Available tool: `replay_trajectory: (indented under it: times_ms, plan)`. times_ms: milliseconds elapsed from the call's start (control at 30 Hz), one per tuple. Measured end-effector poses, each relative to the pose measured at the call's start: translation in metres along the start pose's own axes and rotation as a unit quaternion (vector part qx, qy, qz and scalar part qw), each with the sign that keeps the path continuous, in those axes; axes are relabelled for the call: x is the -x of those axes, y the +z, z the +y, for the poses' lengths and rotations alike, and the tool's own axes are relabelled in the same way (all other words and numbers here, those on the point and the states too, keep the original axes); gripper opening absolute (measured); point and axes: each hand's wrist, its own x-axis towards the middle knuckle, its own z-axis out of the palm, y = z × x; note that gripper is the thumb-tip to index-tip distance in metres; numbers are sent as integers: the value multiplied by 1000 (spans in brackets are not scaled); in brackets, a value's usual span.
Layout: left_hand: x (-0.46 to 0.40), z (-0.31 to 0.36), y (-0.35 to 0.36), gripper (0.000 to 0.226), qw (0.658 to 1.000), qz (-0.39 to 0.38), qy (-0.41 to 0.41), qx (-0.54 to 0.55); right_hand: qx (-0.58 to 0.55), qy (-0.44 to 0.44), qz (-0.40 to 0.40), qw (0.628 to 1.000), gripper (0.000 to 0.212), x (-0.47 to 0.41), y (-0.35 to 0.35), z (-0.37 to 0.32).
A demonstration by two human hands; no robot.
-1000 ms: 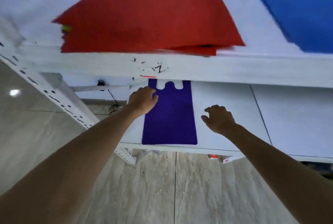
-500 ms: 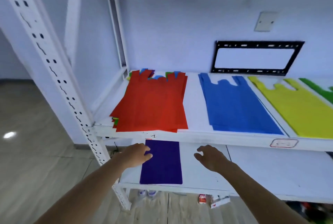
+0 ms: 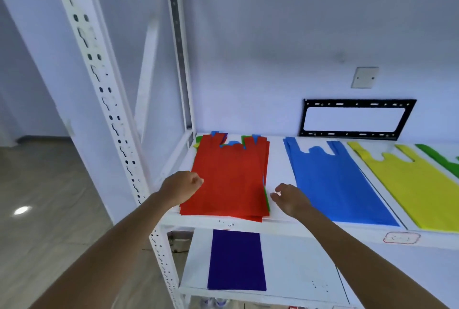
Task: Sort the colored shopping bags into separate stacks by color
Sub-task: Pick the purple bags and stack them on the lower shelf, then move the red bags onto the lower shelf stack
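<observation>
A mixed pile of bags topped by a red bag (image 3: pixel 231 179) lies at the left of the upper shelf (image 3: pixel 278 174), with blue and green edges peeking out beneath. My left hand (image 3: pixel 182 185) hovers at the pile's left edge, fingers loosely curled, holding nothing. At the pile's right edge my right hand (image 3: pixel 289 197) is relaxed and holds nothing. A blue bag (image 3: pixel 332 179), a yellow bag (image 3: pixel 417 184) and a green bag (image 3: pixel 444 159) lie separately to the right. A purple bag (image 3: pixel 236 259) lies flat on the lower shelf (image 3: pixel 298 269).
A white perforated upright post (image 3: pixel 106 100) stands at the left front of the rack. A black wall bracket (image 3: pixel 357 118) and a wall plate (image 3: pixel 364 77) are behind the shelf. Tiled floor lies to the left.
Both hands have risen from the lower shelf beside the purple bag to the upper shelf, flanking the red-topped pile. The view has tilted upward.
</observation>
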Motion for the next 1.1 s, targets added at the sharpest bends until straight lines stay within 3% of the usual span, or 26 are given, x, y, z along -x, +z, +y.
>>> replay_trajectory:
  times_ms: [200,433,533,700,833,967,1100]
  plan:
    - [-53,-29,-2,41,1000,1,-19,-16,-76,45,-26,996,46,-55,25,-33]
    - [-114,-55,19,37,999,-22,-26,-20,-61,131,8,989,61,-103,48,-55]
    - [-129,-59,24,37,999,-21,-35,-17,-90,158,0,983,52,-111,51,-47]
    - [-144,-62,32,37,999,-23,-49,-1,-194,181,42,963,11,-116,45,-27]
    - [-146,-62,38,34,997,-29,-68,7,-324,218,89,916,24,-110,42,-16]
    - [-149,-59,49,36,993,-62,-100,1,-403,250,42,880,26,-110,47,-18]
    - [-148,-57,62,37,990,-49,-130,12,-400,227,5,888,35,-112,53,-26]
